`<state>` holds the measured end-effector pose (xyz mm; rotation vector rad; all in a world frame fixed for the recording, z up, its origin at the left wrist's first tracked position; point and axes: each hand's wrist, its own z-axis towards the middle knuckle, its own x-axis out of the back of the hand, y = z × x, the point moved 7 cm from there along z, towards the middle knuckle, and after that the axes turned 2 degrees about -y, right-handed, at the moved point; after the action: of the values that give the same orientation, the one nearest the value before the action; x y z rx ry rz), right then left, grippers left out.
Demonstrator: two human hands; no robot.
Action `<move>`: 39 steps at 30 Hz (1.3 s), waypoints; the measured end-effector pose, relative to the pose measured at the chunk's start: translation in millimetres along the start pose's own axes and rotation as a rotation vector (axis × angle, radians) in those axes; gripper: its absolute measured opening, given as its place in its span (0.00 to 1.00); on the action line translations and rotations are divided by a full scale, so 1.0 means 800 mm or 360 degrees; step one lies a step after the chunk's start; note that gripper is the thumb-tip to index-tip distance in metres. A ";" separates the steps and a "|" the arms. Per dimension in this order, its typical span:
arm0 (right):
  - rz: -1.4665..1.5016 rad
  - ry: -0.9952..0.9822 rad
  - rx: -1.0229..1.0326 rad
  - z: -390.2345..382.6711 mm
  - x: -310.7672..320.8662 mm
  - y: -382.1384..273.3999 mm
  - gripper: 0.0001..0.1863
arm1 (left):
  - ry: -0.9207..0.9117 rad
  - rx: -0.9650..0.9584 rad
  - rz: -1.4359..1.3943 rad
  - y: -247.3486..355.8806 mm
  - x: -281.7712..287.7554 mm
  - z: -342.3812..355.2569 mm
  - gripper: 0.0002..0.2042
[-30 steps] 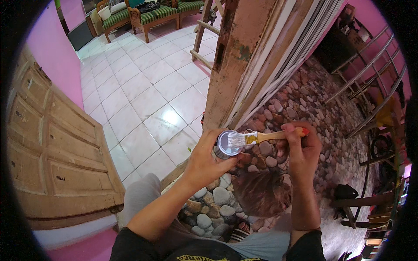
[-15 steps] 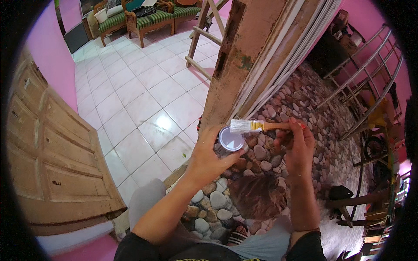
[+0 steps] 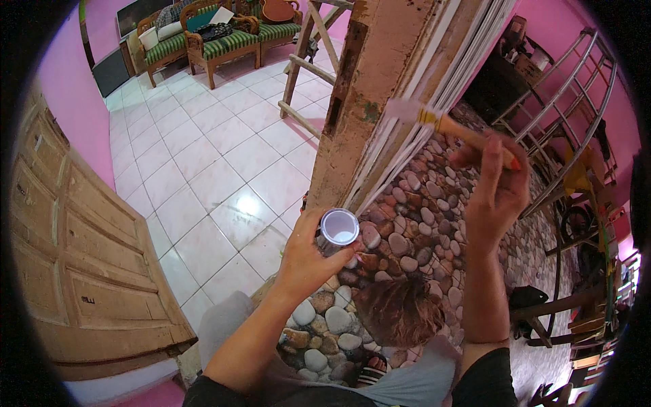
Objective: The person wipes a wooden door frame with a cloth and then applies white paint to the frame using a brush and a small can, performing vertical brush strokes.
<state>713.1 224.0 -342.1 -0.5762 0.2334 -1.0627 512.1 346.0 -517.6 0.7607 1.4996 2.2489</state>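
My left hand (image 3: 303,254) is closed around a small round container (image 3: 340,228) with a pale rim, held upright; white paint shows inside. My right hand (image 3: 498,180) grips a paintbrush (image 3: 461,130) by its wooden handle with a red-orange end. The brush points left, its white bristles slightly blurred in front of the worn brown door frame (image 3: 380,74) and its white-painted strips. Whether the bristles touch the frame I cannot tell. Container and brush are well apart.
A brown wooden door (image 3: 102,251) stands at left. Beyond the frame are white floor tiles (image 3: 203,169), a wooden ladder (image 3: 303,74) and green-striped chairs (image 3: 227,44). Pebble-patterned flooring (image 3: 434,224) lies below; what looks like a person's hair (image 3: 400,312) is between my legs. A metal rack (image 3: 569,108) stands right.
My right hand has lifted the paintbrush up and to the right, away from the container's rim toward the door frame. The container has shifted slightly left and down in view.
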 end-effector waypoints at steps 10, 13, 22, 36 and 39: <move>-0.0366 -0.0363 0.0301 -0.032 -0.011 -0.013 0.08 | -0.0006 -0.0011 0.0052 0.001 0.012 -0.003 0.31; -0.0290 -0.0257 0.0317 -0.008 -0.013 -0.016 0.07 | -0.0023 -0.0037 0.0038 -0.003 0.008 -0.002 0.30; -0.0151 -0.0015 0.0575 0.058 0.006 -0.092 0.09 | -0.0026 -0.0004 0.0040 -0.012 0.005 -0.003 0.29; -0.0231 0.0058 0.0897 0.125 0.001 -0.130 0.12 | -0.0056 -0.0042 0.0056 -0.012 0.006 -0.006 0.30; -0.0234 -0.0096 0.0922 0.096 0.005 -0.119 0.09 | -0.0044 -0.0015 0.0069 -0.011 0.012 -0.007 0.30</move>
<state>677.3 212.2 -225.2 -0.1018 -0.1731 -1.1873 500.7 350.6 -525.4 0.8257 1.4721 2.2657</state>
